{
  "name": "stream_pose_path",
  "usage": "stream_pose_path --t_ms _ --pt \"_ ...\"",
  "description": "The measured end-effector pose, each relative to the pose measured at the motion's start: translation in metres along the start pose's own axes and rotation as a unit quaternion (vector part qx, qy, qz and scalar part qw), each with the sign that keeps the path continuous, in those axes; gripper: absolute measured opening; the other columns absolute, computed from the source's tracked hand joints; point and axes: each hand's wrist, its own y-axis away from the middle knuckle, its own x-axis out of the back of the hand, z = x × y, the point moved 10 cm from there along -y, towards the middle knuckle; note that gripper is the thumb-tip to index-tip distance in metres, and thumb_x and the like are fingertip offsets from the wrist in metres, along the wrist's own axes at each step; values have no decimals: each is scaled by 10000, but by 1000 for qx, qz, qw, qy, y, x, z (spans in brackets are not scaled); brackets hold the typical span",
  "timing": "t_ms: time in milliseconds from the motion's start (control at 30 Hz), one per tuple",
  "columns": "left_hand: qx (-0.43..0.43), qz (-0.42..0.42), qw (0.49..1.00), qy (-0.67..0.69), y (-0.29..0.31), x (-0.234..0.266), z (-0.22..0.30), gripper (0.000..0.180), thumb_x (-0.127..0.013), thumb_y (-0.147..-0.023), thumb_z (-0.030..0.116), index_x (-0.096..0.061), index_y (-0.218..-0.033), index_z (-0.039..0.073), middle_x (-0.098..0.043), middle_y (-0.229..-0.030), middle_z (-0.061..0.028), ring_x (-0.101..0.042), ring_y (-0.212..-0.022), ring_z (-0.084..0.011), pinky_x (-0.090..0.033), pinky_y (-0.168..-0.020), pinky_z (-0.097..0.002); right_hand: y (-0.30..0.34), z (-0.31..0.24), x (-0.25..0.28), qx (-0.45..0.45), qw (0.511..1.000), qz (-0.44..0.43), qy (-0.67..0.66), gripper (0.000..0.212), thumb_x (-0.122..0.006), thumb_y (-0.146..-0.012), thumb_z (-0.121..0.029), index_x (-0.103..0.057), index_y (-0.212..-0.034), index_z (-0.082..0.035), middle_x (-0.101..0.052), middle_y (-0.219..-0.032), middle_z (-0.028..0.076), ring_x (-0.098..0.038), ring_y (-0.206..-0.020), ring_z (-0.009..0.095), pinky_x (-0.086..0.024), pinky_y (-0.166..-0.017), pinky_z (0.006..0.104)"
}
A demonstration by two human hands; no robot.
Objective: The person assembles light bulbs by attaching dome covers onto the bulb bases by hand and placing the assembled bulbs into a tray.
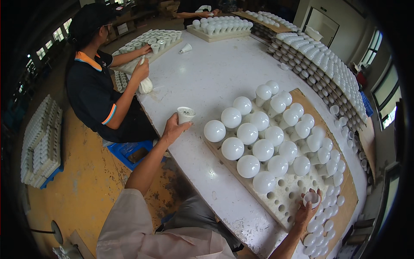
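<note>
My left hand (pixel 173 131) grips a white cup-shaped bulb base (pixel 186 113) above the table's left part. Its open top faces up, and a pale disc with dark marks shows inside. At the lower right, my right hand (pixel 304 213) has its fingers wrapped round a white bulb cover (pixel 312 199), held with the hollow side up. That hand is over the near corner of a pale tray (pixel 282 196) with round holes. White light bulbs (pixel 248 134) with round domes stand in rows across the tray's far and middle parts. Holes without bulbs show at its near end.
Loose white covers (pixel 319 235) lie on brown cardboard (pixel 345 172) to the right. Stacked trays of covers (pixel 319 64) line the far right. A co-worker (pixel 92 82) at the left handles a cloth and bases on another tray (pixel 166 49). One base (pixel 185 48) lies on its side.
</note>
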Motion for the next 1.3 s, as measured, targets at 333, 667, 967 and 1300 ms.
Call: stream_pose_path --t_ms 333,667,967,1300 --pt "4 -328 943 61 185 -127 54 529 -799 -653 186 -589 -1096 -14 -666 -993 -98 -615 -902 -163 -469 -847 -304 56 -26 -34 36 996 -73 33 863 -830 -652 -306 -335 -1313 -53 -516 -1196 187 -628 -927 277 -556 -708 347" --pt "47 -542 837 63 248 -251 69 559 -803 -693 296 -585 -1097 -23 -658 -985 -114 -603 -918 -172 -472 -839 -310 146 25 -116 -118 959 -255 -31 777 -834 -616 -151 -397 -1252 -57 -519 -1234 137 -493 -1156 219 -396 -965 357" --pt "108 -565 815 63 259 -256 50 565 -809 -687 332 -599 -1064 -33 -656 -958 -126 -602 -900 -166 -475 -807 -304 146 20 -124 -81 949 -304 -2 763 -822 -638 -142 -398 -1267 -53 -515 -1230 113 -493 -1147 203 -384 -976 346" --pt "112 -579 807 34 260 -256 52 633 -832 -665 329 -580 -1107 -49 -647 -1023 -117 -589 -958 -165 -458 -850 -301 148 25 -127 -84 945 -314 29 754 -835 -630 -144 -423 -1254 -52 -535 -1204 101 -513 -1128 201 -392 -973 347"
